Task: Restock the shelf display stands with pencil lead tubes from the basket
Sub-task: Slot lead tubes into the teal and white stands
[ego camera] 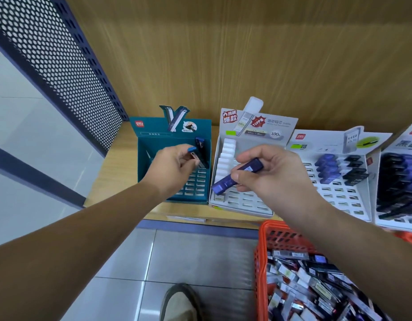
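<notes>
My left hand (171, 169) pinches a blue-capped lead tube (193, 152) over the slotted teal display stand (144, 158). One dark tube with a blue cap (201, 147) stands in the stand's back right corner. My right hand (269, 173) grips a dark blue lead tube (225, 183), tilted, above the white display stand (246, 200), which holds a column of white tubes (227, 154) on its left. An orange basket (261, 262) full of several mixed lead tubes (316, 286) sits below at the right.
Two more display stands are on the wooden shelf to the right: a white one (339, 195) partly filled with blue and black tubes, and one (399, 186) packed with dark tubes. A perforated metal panel (49, 54) bounds the shelf's left. My shoe (179, 300) is on the tiled floor.
</notes>
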